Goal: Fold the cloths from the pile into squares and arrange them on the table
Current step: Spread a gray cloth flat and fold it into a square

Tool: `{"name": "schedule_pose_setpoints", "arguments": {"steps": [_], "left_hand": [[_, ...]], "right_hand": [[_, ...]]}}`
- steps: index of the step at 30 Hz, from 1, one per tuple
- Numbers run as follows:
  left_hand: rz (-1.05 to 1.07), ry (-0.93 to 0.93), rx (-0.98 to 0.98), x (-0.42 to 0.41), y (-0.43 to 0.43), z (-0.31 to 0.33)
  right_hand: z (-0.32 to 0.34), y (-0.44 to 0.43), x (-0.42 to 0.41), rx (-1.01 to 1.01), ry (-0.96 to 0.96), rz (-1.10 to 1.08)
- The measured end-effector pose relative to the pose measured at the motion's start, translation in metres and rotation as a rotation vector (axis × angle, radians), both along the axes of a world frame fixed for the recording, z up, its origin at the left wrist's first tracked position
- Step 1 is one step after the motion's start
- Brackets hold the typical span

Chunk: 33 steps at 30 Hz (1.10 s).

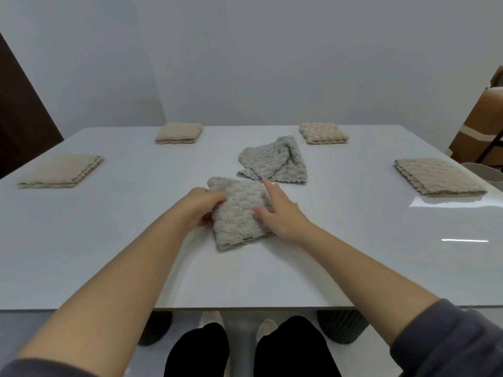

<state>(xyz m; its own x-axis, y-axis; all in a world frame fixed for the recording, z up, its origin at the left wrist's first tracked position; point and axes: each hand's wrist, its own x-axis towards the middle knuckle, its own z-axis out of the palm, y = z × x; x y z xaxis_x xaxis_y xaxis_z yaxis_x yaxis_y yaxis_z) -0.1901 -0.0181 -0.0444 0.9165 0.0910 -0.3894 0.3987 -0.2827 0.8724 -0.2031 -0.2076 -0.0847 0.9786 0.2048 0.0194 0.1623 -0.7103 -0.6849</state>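
Curled round the left edge of the cloth (239,213), the left grip (202,206) held it with fingers over the top and the thumb seemingly beneath. The right grip (283,213) lay open on the cloth's right side, index finger straight along the far corner and thumb pressed flat on the weave; its other fingers were hidden. That cloth, grey and thick, sat folded to a rough square at the centre of the frame on the table (109,254), its near edge showing stacked layers. Just beyond it lay the pile (272,161), which looked like a single crumpled grey cloth; whether the two touched could not be told. Four beige squares were set out: upper left (179,132), upper right (324,132), mid left (61,171) and mid right (438,176). The fabric looked soft, light and plush, likely to spring open if let go and to slide on the glossy top. It would best be taken at the corners or along a folded edge, with a flat palm pinning the layers while the edges were squared.
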Motion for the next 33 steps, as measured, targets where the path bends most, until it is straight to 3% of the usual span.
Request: {"name": "schedule_pose_setpoints", "arguments": {"steps": [4, 9, 14, 21, 33], "left_hand": [[-0.057, -0.008, -0.048, -0.020, 0.040, -0.004], [-0.128, 0.067, 0.129, -0.046, 0.107, -0.005], [-0.064, 0.094, 0.234, -0.067, 0.161, -0.005], [0.077, -0.052, 0.578, -0.073, 0.196, -0.019], [0.205, -0.254, 1.023, -0.076, 0.209, -0.043]], "right_hand": [[0.018, 0.021, 0.000, 0.164, 0.045, 0.005], [0.022, 0.071, -0.006, 0.027, 0.072, 0.128], [0.006, 0.131, -0.014, -0.135, -0.067, 0.227], [-0.009, 0.186, -0.017, -0.182, -0.260, 0.214], [-0.016, 0.227, -0.009, -0.238, -0.346, 0.164]]}}
